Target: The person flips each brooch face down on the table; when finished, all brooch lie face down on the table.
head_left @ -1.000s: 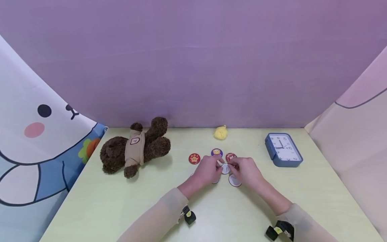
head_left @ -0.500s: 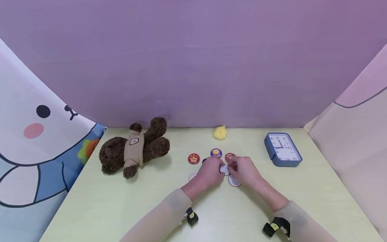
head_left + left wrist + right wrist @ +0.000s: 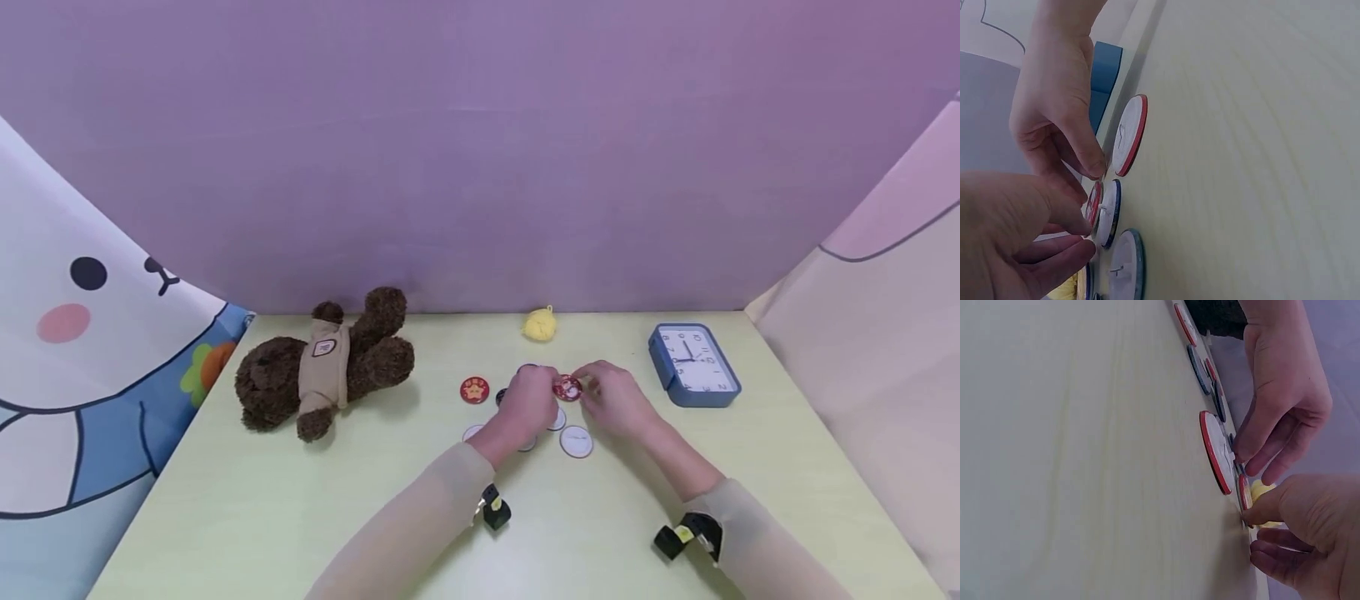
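A round red pin badge (image 3: 567,387) with a printed picture lies between both hands in the head view. My left hand (image 3: 531,404) holds its left edge with curled fingers and thumb. On the opposite edge, the thumb and fingertips of my right hand (image 3: 617,398) pinch the badge. Just below it, a badge with its white back up (image 3: 557,418) is partly covered by the left hand. Another white-backed badge (image 3: 577,442) lies nearer the front; its pin shows in the left wrist view. The left hand mostly hides a purple badge behind it.
Left of the hands lie a red badge with a yellow figure (image 3: 474,390), a dark badge (image 3: 501,397) and more white-backed badges. A brown teddy bear (image 3: 322,367) lies at left. A yellow ball-like item (image 3: 539,324) sits at the back, a blue clock (image 3: 694,365) at right.
Both hands have left the middle white-backed badge and moved up to the red badge behind it. The right hand has shifted farther back. The head view has shifted slightly.
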{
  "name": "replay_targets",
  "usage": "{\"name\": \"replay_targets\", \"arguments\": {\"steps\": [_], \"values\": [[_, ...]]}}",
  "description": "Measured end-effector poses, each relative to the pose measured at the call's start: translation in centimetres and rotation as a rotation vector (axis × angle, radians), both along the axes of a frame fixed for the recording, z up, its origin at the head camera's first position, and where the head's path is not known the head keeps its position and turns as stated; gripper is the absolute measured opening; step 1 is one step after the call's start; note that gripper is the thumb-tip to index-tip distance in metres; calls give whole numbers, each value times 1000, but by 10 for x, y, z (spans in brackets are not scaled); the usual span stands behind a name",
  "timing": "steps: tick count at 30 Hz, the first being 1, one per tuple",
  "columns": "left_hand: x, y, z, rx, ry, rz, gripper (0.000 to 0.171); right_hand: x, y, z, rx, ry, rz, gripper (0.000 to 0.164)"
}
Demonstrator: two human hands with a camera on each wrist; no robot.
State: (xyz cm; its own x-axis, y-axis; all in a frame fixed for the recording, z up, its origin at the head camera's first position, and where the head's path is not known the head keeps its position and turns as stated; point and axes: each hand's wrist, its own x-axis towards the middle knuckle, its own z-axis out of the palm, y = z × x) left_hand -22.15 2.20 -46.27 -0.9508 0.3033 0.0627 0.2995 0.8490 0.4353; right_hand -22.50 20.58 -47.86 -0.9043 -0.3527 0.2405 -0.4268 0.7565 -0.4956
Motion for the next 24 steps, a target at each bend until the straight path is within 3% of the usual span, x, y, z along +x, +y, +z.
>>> {"name": "replay_targets", "arguments": {"steps": [3,7,11,19,24], "values": [[-4,4,0,-55,-19,28,24,-1,-1,-2,13,-2,26,34],[-6,7,-2,-127,-21,19,18,-1,-1,-5,14,4,32,33],[-6,7,-3,-136,-8,11,15,1,0,-5,4,1,35,30],[-5,0,-3,39,1,20,13,2,6,-4,-25,-23,-55,16],[-6,-2,-3,74,19,25,13,2,8,0,-37,-46,-75,17]]}}
